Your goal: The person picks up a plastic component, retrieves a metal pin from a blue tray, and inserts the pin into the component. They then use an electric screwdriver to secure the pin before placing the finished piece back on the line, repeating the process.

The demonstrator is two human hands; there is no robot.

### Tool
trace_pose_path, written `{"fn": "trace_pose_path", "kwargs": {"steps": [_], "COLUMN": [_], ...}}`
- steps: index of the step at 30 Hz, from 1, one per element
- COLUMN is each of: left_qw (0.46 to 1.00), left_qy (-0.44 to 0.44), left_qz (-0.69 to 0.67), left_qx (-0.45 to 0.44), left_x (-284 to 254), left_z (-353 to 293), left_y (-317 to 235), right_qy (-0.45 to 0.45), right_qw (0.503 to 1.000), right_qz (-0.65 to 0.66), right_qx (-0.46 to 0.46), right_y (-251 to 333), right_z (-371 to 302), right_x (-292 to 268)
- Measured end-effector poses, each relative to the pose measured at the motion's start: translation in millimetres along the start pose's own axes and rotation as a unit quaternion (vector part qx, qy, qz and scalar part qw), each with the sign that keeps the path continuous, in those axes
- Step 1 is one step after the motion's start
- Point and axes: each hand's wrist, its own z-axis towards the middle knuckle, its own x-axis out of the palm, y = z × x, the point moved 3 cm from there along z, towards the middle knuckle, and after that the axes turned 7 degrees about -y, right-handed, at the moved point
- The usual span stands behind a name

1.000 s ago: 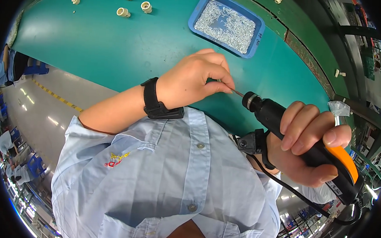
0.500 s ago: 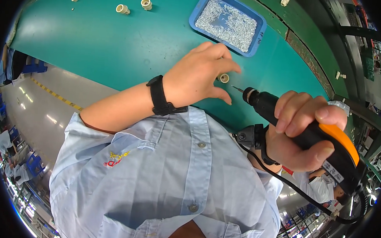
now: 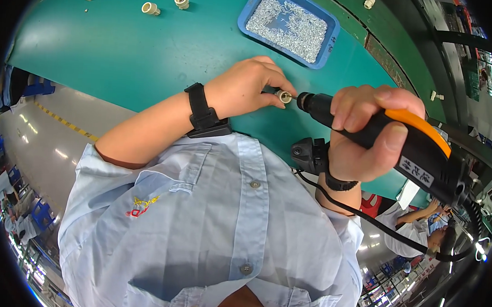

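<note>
My left hand (image 3: 242, 85) pinches a small cream cylindrical part (image 3: 284, 97) with a hollow end, low over the green tabletop. Wrapped around the grip of a black-and-orange electric screwdriver (image 3: 320, 108) are the fingers of my right hand (image 3: 374, 140). Its thin bit points left and meets the mouth of the cream part; how deep it goes I cannot tell. Beyond my left hand stands a blue tray (image 3: 328, 54) holding many small silver screws (image 3: 295, 29).
Cream parts stand at the far left, among them one ring-topped piece (image 3: 151, 9) and another (image 3: 182, 1). A single cream piece (image 3: 369, 2) sits on the far green ledge. A black cable (image 3: 374, 224) loops below my right forearm. At the right a co-worker (image 3: 402, 231) sits.
My left fingers have closed on the cream part, which was standing between them. My right hand has moved the screwdriver left, bringing its bit to the part's mouth.
</note>
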Motion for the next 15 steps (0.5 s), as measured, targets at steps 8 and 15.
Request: {"fn": "trace_pose_path", "kwargs": {"steps": [8,15], "left_qw": [1.000,1.000], "left_qy": [-0.001,0.001], "left_qz": [-0.003,-0.004], "left_qx": [-0.011,-0.017], "left_x": [1.7,-1.2], "left_z": [0.3,-0.6], "left_y": [1.0,-1.0], "right_qy": [0.012,0.030], "right_qw": [1.000,0.999], "right_qz": [0.016,0.015], "right_qx": [0.014,0.032], "right_y": [-6.5,-3.3], "right_z": [2.3,4.4], "right_x": [0.7,6.2]}}
